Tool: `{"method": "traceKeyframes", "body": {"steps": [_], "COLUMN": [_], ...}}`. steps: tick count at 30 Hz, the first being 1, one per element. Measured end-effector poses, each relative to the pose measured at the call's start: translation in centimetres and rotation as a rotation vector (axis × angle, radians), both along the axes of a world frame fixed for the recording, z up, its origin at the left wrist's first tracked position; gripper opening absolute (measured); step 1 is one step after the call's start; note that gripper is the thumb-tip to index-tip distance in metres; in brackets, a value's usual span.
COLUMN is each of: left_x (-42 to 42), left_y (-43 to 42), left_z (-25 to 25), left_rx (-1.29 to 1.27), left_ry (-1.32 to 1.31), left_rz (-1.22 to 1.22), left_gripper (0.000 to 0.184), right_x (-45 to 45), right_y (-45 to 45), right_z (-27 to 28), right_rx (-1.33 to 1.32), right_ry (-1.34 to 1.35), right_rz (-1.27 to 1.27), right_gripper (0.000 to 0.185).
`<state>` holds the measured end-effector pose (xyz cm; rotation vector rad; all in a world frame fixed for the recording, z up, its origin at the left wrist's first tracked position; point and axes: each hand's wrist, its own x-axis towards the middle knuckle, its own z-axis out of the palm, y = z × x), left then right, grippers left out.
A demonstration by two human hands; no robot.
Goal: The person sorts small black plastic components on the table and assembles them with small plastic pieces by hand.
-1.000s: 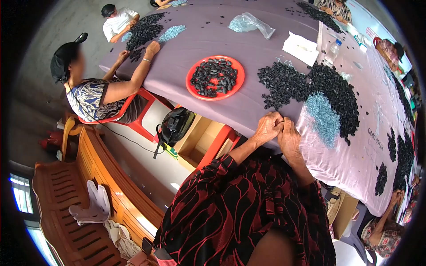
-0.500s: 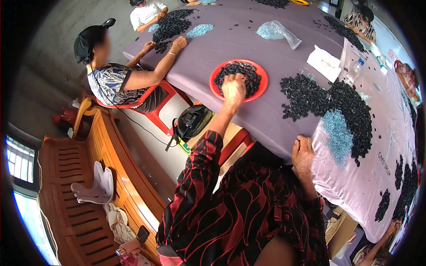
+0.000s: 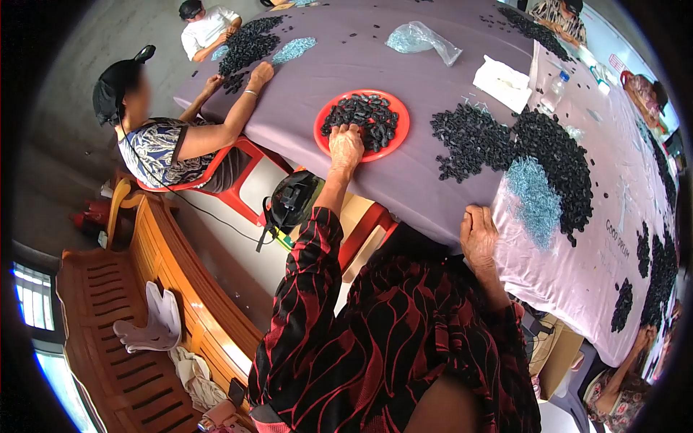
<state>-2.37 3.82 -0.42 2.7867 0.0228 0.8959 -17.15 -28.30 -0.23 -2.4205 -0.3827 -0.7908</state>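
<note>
Now your hands have parted, moving the work to the red plate (image 3: 401,130): left hand (image 3: 346,148) at its black pieces (image 3: 375,114), right hand (image 3: 478,237) by the table (image 3: 429,191) edge; whether either grips, I cannot tell.

Plate (image 3: 403,125) left of piles (image 3: 473,141); bottle (image 3: 554,92) behind piles.

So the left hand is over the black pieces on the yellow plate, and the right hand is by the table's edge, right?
Not quite: the plate is red, not yellow, as the head view shows. The left hand is over the black pieces on it, and the right hand is by the table's edge.
</note>
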Motion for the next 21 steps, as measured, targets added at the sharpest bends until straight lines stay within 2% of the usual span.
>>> {"method": "traceKeyframes", "body": {"steps": [9,21], "left_x": [0.11,0.77], "left_y": [-0.02,0.25], "left_z": [0.22,0.25], "left_rx": [0.104,0.084], "left_ry": [0.031,0.061], "left_rz": [0.024,0.029], "left_gripper": [0.013,0.014], "right_x": [0.01,-0.01], "right_y": [-0.25,-0.37], "right_z": [-0.05,-0.44], "right_rx": [0.017,0.015], "right_ry": [-0.045,-0.003], "right_rz": [0.003,-0.006], "right_gripper": [0.011,0.01]}}
